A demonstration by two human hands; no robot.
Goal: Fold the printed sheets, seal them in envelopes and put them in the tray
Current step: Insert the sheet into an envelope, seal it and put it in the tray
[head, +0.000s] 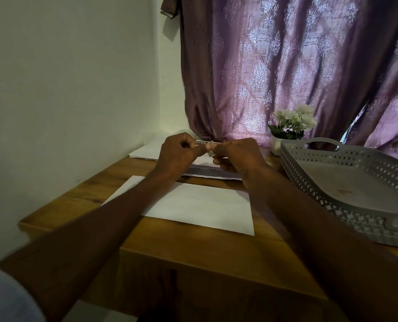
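A white envelope (pixel 200 205) lies flat on the wooden table (pixel 193 252) in front of me. Beyond it lies a printed sheet (pixel 213 174) with a dark band, partly hidden by my hands. My left hand (pixel 178 153) and my right hand (pixel 236 159) are raised together above that sheet, fingertips pinched on one small greenish item (pixel 210 148); what it is I cannot tell. A grey perforated tray (pixel 346 182) stands at the right, with nothing visible in it.
More white papers (pixel 144 151) are stacked at the back left by the wall. A small white pot of white flowers (pixel 291 126) stands behind the tray, before a purple patterned curtain (pixel 286 66). The table's front edge is close to me.
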